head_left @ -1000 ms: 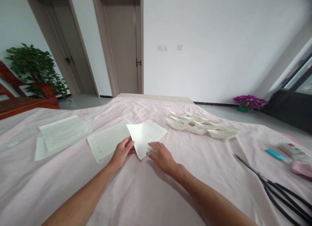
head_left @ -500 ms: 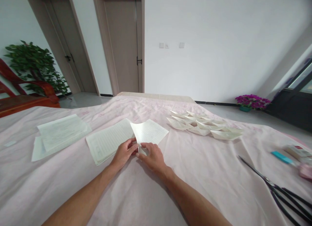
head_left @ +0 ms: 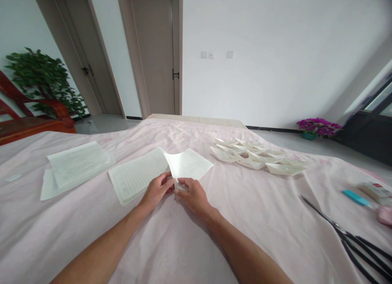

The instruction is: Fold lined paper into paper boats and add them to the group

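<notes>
A lined sheet of paper (head_left: 190,163) stands partly curled up in front of me, its near corner pinched between my hands. My left hand (head_left: 158,190) is closed on the paper's near left edge, thumb on top. My right hand (head_left: 193,194) grips the same corner from the right, thumb and fingers close together. A small folded tip points down between the two thumbs; its exact shape is partly hidden by the fingers. Just left of my left hand lies a stack of lined paper (head_left: 137,175), flat on the cloth.
Several folded paper boats (head_left: 254,155) sit in rows at the right. Black scissors (head_left: 337,226) lie at the near right, with a blue object (head_left: 357,197) and a small box (head_left: 375,192) beyond. More paper sheets (head_left: 78,167) rest at the left on the pink cloth (head_left: 171,243).
The fingers of my right hand have shifted slightly at the pinched corner, and a small paper tip now shows below the thumbs. The view has moved a little; other things stay put.
</notes>
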A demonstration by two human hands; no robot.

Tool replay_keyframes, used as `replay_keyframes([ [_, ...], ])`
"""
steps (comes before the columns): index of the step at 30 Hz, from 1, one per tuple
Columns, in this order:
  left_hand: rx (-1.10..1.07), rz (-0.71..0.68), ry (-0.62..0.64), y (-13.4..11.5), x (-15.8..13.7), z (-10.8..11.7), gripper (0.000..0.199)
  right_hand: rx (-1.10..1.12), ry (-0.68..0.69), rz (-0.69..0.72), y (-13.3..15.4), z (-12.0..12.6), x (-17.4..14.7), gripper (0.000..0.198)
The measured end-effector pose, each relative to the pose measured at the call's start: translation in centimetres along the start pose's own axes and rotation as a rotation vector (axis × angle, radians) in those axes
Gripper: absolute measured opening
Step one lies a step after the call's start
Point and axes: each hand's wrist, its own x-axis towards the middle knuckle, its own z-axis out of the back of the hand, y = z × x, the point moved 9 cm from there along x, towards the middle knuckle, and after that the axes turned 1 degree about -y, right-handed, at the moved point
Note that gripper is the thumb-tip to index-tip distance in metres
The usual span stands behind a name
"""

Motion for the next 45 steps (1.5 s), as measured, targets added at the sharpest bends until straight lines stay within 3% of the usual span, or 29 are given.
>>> replay_keyframes([
  [9, -0.067, 0.016, -0.013, 0.01, -0.04, 0.03, 0.050, 0.020, -0.001, 0.025, 0.11, 0.11, 0.03, 0.039],
  [45, 0.016, -0.007, 0.007, 0.46, 0.30, 0.02, 0.051, 0.035, 0.021, -0.007, -0.50, -0.33, 0.40, 0.041],
])
